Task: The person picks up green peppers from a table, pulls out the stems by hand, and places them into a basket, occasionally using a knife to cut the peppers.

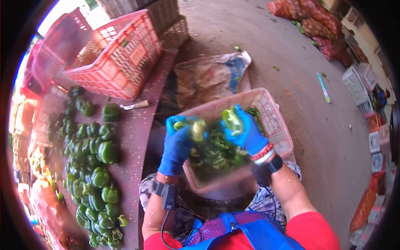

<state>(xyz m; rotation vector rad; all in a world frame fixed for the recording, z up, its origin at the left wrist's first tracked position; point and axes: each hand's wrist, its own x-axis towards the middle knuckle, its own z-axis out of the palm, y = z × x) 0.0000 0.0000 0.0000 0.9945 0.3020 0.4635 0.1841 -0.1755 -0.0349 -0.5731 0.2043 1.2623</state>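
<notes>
Both my hands wear blue gloves and are above a pink plastic crate (pixel 280 121) on my lap. My left hand (pixel 176 143) is closed around a piece of green bell pepper (pixel 198 130), its pale inside showing, slightly blurred. Another cut pepper piece (pixel 232 121) is in my right hand (pixel 250 132), its light green inner side turned up. Below the hands, the crate holds many cut green pepper pieces (pixel 221 156). Whole green bell peppers (pixel 100 177) lie in rows on the table to the left. A knife (pixel 135 105) with a light handle rests near them.
The dark red table (pixel 133 158) runs along my left side. On its far end stands a red plastic crate (pixel 121 58). A dirty sack (pixel 208 79) lies on the ground ahead. Filled net sacks (pixel 321 27) and several crates (pixel 356 85) line the right side.
</notes>
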